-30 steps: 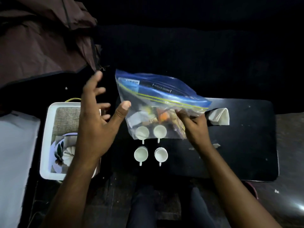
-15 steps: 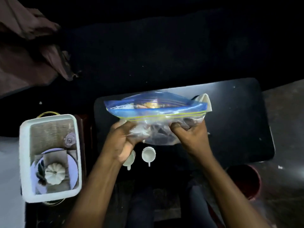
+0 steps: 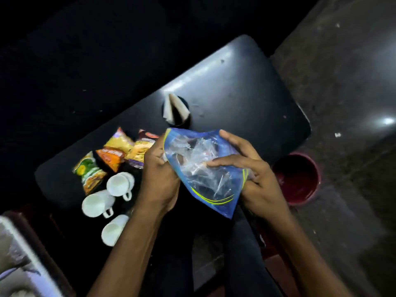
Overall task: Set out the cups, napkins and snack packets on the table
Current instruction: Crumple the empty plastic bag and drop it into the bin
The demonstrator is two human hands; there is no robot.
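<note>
Bag (image 3: 203, 172) contents unclear through crumpled plastic; long axis diagonal. Left hand (image 3: 159, 179) grips bag's left edge, right hand (image 3: 255, 181) its right. Packets (image 3: 120, 155), cups (image 3: 111, 196) left of bag; napkin (image 3: 175, 108) beyond.

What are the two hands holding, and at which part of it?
The plastic zip bag: the left hand grips its left edge, the right hand its right edge.

A dark, glossy table (image 3: 246, 82) with rounded corners runs diagonally across the middle of the frame, with pale glare along its upper edge. At the right lies a grey, speckled floor (image 3: 342, 61), showing a bright spot of reflected light near the right edge. A dark red bucket (image 3: 300, 176) stands on it just beside the table's lower right corner. The upper left is almost black.
</note>
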